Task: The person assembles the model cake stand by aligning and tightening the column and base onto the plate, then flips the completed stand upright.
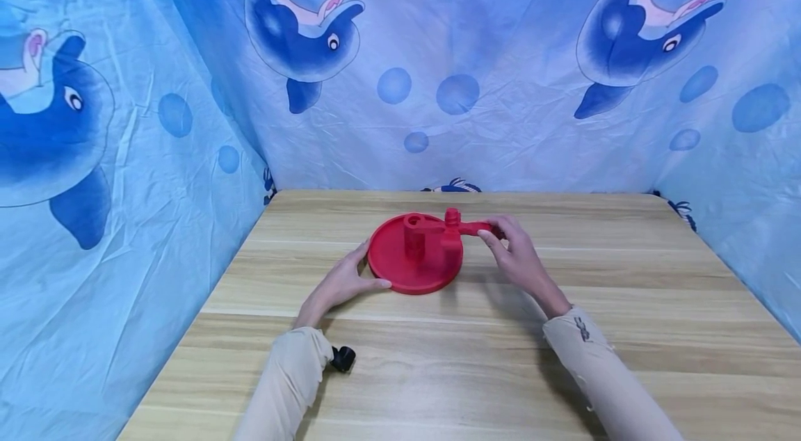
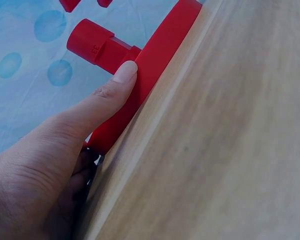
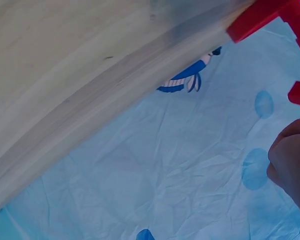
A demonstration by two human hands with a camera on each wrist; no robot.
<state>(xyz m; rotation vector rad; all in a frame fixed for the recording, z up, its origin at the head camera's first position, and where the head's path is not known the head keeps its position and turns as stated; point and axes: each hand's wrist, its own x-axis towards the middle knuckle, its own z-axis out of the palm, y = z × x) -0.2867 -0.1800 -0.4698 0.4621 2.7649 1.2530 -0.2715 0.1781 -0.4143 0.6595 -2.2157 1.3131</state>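
A round red base (image 1: 389,259) with a raised rim lies flat on the table, and a red post (image 1: 414,246) stands upright from its middle. My left hand (image 1: 344,279) grips the base's near-left rim, its thumb (image 2: 121,82) pressed on the rim's side in the left wrist view. In my right hand (image 1: 518,257), thumb and fingers pinch the right end of a long red arm piece (image 1: 471,228). This piece carries a ridged knob (image 1: 452,217) and reaches left over the base, its far end overlapping the post's top in the head view.
The wood-grain table (image 1: 601,274) ends at a back edge beyond the base. Blue dolphin-printed sheeting (image 1: 500,142) hangs behind and along both sides. A small black device (image 1: 343,359) sits by the left cuff.
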